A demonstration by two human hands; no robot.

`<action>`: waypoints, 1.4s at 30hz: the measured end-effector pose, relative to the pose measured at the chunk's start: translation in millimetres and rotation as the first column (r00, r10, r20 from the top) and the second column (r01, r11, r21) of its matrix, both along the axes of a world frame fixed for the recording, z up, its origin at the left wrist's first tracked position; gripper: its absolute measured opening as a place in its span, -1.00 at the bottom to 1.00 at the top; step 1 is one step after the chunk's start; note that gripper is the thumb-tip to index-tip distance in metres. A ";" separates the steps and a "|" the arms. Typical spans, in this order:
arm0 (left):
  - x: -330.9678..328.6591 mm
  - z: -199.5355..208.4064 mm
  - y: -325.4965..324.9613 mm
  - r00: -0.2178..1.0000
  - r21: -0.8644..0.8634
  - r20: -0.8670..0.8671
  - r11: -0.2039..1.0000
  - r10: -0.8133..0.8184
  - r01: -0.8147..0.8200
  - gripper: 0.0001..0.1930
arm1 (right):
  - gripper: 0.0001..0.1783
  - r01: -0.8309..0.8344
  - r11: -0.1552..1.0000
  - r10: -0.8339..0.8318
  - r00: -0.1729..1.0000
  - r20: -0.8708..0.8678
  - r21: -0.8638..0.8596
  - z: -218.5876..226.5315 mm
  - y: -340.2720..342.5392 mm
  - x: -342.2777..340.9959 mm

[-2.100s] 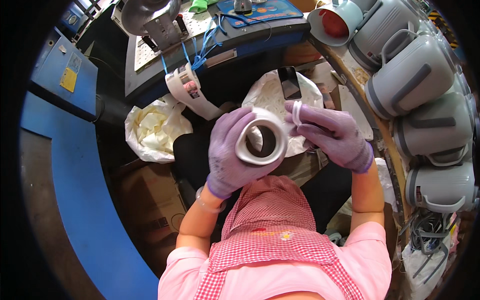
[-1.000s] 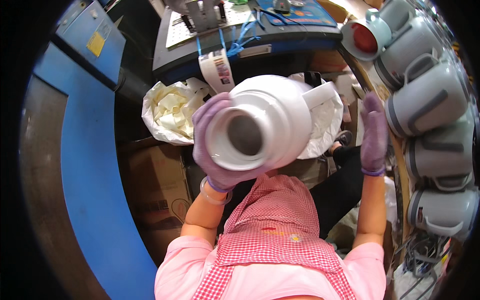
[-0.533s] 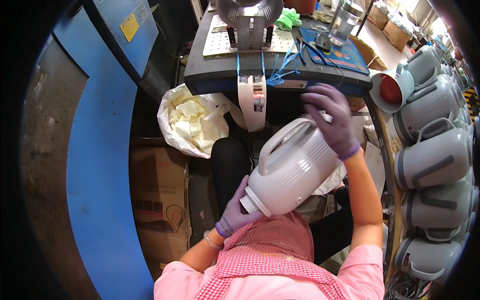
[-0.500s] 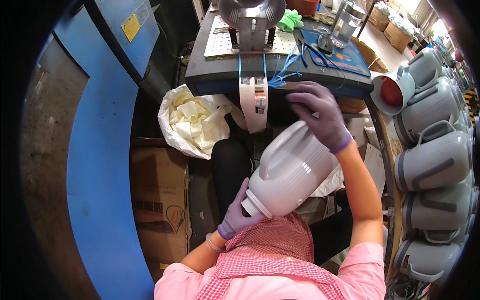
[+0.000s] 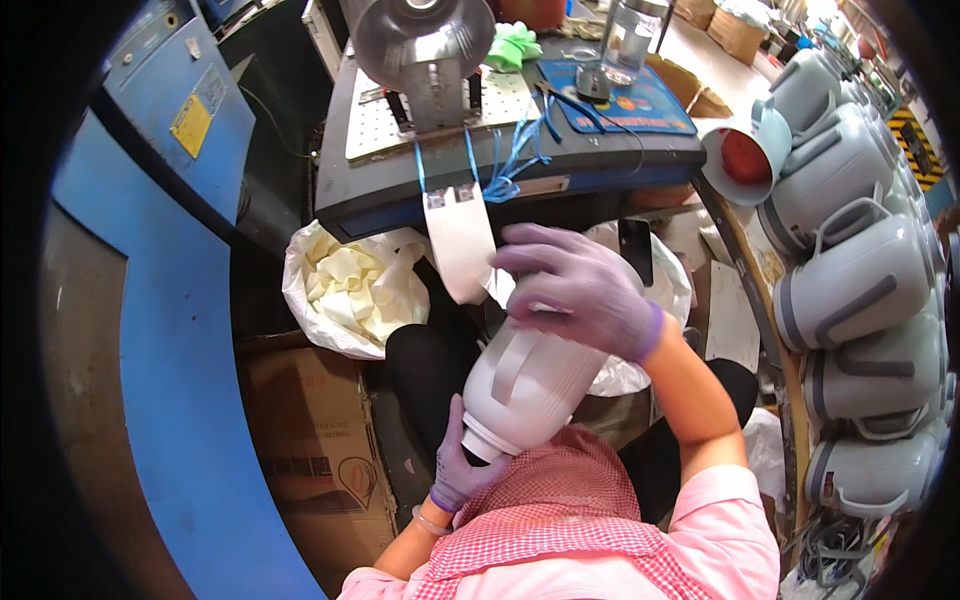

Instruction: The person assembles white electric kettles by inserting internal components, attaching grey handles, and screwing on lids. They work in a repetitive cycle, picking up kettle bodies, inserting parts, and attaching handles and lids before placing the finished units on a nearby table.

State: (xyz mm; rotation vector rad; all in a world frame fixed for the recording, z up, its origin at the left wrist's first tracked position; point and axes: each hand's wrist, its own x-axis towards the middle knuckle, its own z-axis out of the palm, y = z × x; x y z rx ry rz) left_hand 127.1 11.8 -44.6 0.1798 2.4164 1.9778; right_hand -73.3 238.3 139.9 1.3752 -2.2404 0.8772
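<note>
A pale grey plastic jug body [image 5: 540,385] with a loop handle lies tilted across my lap, its narrow white neck toward me. My left hand [image 5: 462,470], in a thin purple-grey glove, is closed around that neck. Over the jug's far end is my right hand [image 5: 585,290], gloved alike. Its fingers are bent but apart, and the tips are close to a looped white strip [image 5: 460,245] hanging by blue cords from the table edge. Whether the fingertips touch the strip is unclear. A small shiny white scrap [image 5: 502,288] shows beside them.
A dark table [image 5: 365,195] ahead bears a metal bowl-shaped fixture [image 5: 425,45], pliers [image 5: 570,108] and a glass bottle [image 5: 630,45]. A white bag of cream strips [image 5: 350,290] sits left, beside a blue panel [image 5: 170,350]. Several grey jugs [image 5: 855,285] line the right shelf.
My right hand has moved left and down, nearer the hanging strip. The jug has turned in my left hand, bringing its handle toward the middle. The whole view has shifted.
</note>
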 end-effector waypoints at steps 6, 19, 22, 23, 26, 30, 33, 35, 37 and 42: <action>0.6 15.0 -4.0 0.983 -0.251 -0.181 0.968 -0.019 -0.027 0.12 | -0.90 0.861 0.361 -0.084 0.413 0.907 -0.358 -47.2 129.9 82.4; 17.6 28.2 27.4 0.875 -0.426 -0.483 0.885 -0.046 -0.189 0.19 | -0.78 0.805 0.239 0.147 0.522 0.840 -0.542 -60.9 122.5 98.1; 26.0 26.3 29.1 0.894 -0.417 -0.448 0.885 -0.002 -0.207 0.17 | -0.78 0.797 0.255 0.123 0.534 0.836 -0.547 -63.3 121.7 101.4; 27.5 26.1 29.5 0.889 -0.417 -0.458 0.883 0.002 -0.216 0.17 | -0.78 0.790 0.256 0.129 0.543 0.830 -0.557 -63.0 122.4 102.3; 27.6 30.8 33.8 0.876 -0.413 -0.482 0.880 0.008 -0.235 0.17 | -0.77 0.773 0.259 0.132 0.566 0.814 -0.579 -60.9 122.6 103.6; 28.1 41.9 40.9 0.875 -0.395 -0.484 0.890 0.010 -0.228 0.16 | -0.69 0.797 0.321 -0.133 0.572 0.809 -0.511 -67.3 123.3 100.1; 32.3 39.2 32.2 0.892 -0.392 -0.451 0.890 0.035 -0.233 0.16 | -0.55 0.853 0.497 -0.441 0.404 0.802 -0.156 -53.7 144.9 105.4; 32.6 33.1 23.2 0.881 -0.385 -0.472 0.888 0.043 -0.250 0.16 | -0.58 0.779 0.620 -0.543 0.342 0.767 0.091 -73.9 190.8 106.1; 27.7 21.1 7.9 0.841 -0.367 -0.538 0.883 0.054 -0.291 0.15 | -0.68 0.846 0.519 -0.634 0.285 0.719 0.122 -72.3 210.6 116.7; 19.4 56.0 -0.5 0.900 -0.404 -0.436 0.889 0.019 -0.214 0.13 | -0.50 0.542 0.682 -0.512 0.833 0.208 -0.491 -10.4 176.7 106.4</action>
